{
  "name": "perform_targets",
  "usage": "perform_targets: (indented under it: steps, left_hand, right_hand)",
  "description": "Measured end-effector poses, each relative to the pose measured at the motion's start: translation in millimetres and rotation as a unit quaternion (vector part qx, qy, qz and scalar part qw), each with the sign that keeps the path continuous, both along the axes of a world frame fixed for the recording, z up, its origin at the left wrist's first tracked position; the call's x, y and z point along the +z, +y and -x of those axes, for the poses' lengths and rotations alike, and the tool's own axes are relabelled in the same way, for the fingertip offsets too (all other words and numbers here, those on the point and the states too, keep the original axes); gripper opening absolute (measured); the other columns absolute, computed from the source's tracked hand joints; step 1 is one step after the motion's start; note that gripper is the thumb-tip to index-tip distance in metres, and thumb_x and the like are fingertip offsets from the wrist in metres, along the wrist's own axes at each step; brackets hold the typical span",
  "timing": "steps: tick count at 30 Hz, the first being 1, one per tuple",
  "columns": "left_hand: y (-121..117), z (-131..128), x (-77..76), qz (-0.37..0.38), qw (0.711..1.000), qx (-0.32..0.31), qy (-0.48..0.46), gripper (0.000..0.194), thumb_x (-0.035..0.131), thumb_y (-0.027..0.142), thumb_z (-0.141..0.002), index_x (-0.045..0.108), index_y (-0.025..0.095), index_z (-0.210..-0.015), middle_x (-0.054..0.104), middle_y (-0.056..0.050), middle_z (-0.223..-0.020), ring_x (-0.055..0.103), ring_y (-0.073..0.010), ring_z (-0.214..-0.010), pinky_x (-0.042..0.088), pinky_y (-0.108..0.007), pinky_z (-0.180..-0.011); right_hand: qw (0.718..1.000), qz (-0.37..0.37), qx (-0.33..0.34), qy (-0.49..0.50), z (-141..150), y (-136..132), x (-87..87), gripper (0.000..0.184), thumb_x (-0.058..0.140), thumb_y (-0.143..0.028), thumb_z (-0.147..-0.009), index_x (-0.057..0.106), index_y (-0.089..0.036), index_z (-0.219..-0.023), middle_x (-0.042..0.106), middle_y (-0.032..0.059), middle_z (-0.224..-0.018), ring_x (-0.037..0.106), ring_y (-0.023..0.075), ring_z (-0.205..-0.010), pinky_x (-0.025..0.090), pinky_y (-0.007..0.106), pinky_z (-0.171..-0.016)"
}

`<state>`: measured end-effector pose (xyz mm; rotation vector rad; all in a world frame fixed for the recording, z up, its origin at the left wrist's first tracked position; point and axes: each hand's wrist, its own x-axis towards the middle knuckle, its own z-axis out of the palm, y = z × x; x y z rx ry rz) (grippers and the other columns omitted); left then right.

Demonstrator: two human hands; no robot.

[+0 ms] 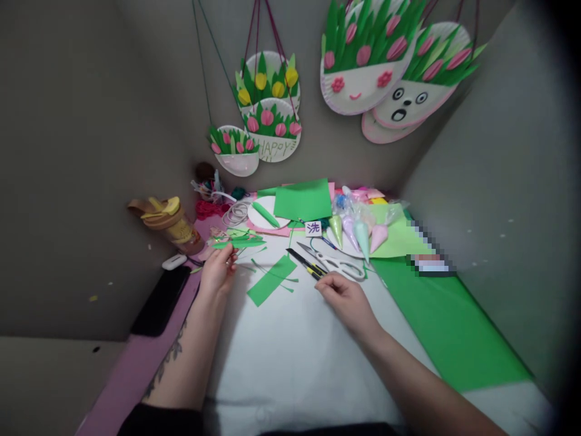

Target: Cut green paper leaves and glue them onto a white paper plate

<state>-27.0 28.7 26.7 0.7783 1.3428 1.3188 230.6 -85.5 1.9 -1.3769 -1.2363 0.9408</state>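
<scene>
My left hand point(218, 269) is closed in a pinch on a cut green paper leaf point(245, 242), lifted over the left part of the white work surface. My right hand point(342, 293) grips a black and yellow utility knife point(305, 262), its tip pointing up and to the left. Between the hands lies a green paper rectangle point(272, 280) with thin green offcuts on and around it. White-handled scissors point(338, 264) rest just beyond the knife, partly beside it.
Behind lie a green sheet point(303, 200), a white paper plate point(255, 219), and several piping bags point(362, 238). A lidded cup point(175, 227) and black phone point(161, 301) stand left. Long green paper point(454, 327) covers the right. Decorated paper-plate baskets point(363, 91) hang on the wall.
</scene>
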Motion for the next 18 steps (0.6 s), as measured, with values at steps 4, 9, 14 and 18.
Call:
perform_targets:
  steps: [4,9,14,18]
  left_hand:
    - [31,-13,-6.8,0.006,0.992,-0.052,0.115,0.028,0.069,0.039,-0.065,0.051,0.017,-0.064,0.052,0.003,-0.057,0.044,-0.0062,-0.047,0.029,-0.018,-0.041]
    - [94,-33,4.1,0.016,0.965,-0.125,0.229,0.025,0.068,0.034,-0.068,0.052,0.016,-0.058,0.047,0.004,-0.046,0.037,-0.0065,-0.039,0.024,-0.019,-0.038]
    - [141,-43,29.6,0.028,0.927,-0.173,0.331,0.022,0.067,0.032,-0.069,0.054,0.016,-0.061,0.048,0.003,-0.047,0.040,-0.0081,-0.043,0.025,-0.019,-0.041]
    - [157,-50,41.5,0.024,0.895,-0.206,0.394,0.018,0.065,0.030,-0.069,0.055,0.017,-0.061,0.044,0.004,-0.043,0.043,-0.0110,-0.045,0.026,-0.021,-0.044]
  right_hand:
    - [0.999,-0.020,0.038,-0.019,5,-3,2.0,0.014,0.059,-0.026,-0.078,0.063,-0.020,-0.066,0.061,0.0021,-0.071,0.057,0.0174,-0.070,0.043,0.028,-0.065]
    - [0.996,-0.046,0.061,-0.044,8,-4,1.2,0.015,0.056,-0.022,-0.078,0.062,-0.020,-0.064,0.058,0.0013,-0.067,0.054,0.0157,-0.064,0.040,0.026,-0.058]
    - [0.994,-0.053,0.067,-0.062,5,-1,-0.5,0.016,0.054,-0.018,-0.078,0.061,-0.019,-0.063,0.056,0.0004,-0.065,0.054,0.0145,-0.063,0.040,0.025,-0.057]
    - [0.994,-0.047,0.069,-0.066,5,0,-0.3,0.017,0.053,-0.016,-0.078,0.060,-0.019,-0.062,0.056,0.0002,-0.065,0.054,0.0139,-0.062,0.039,0.024,-0.056]
